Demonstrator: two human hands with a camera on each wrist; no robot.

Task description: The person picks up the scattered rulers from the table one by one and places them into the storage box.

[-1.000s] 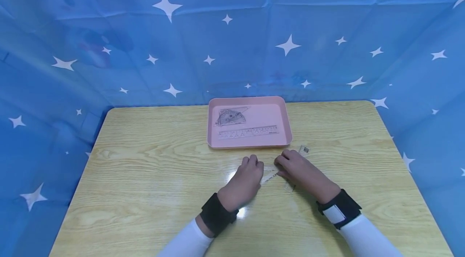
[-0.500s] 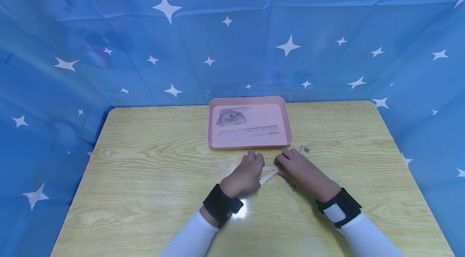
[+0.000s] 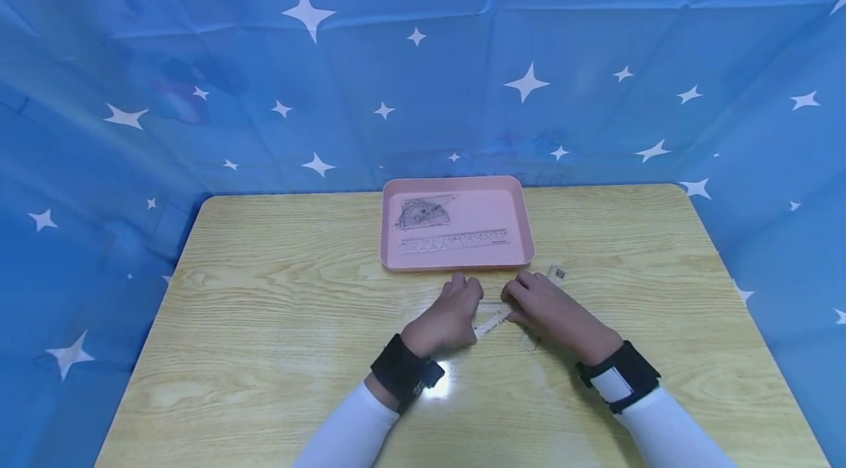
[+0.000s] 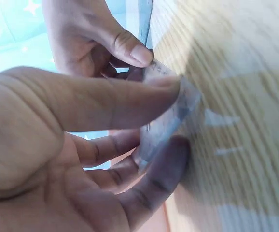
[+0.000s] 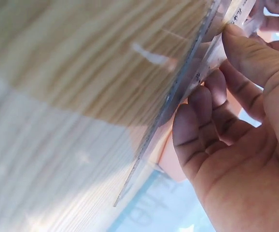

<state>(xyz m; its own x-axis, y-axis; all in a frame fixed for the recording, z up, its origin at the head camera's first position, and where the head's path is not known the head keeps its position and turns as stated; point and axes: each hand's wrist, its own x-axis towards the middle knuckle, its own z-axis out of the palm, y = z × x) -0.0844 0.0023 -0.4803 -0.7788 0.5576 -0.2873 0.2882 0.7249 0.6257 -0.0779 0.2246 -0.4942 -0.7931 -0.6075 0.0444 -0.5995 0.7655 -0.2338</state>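
Note:
In the head view, my left hand and right hand face each other in front of the pink tray. Between them is a clear plastic set square with printed markings. My left thumb and fingers pinch its corner, close over the wood in the left wrist view. My right thumb and fingers grip the other end, as the right wrist view shows. A clear straight ruler lies slanted under my right hand, its middle hidden; its marked edge crosses the right wrist view.
The pink tray stands at the table's back edge. Inside lie a clear protractor, overlapping another clear piece, and a clear straight ruler. A blue star-patterned cloth hangs behind the wooden table.
My left hand has shifted slightly right and turned at the wrist, and more of the set square shows between the hands. The right hand stays almost still.

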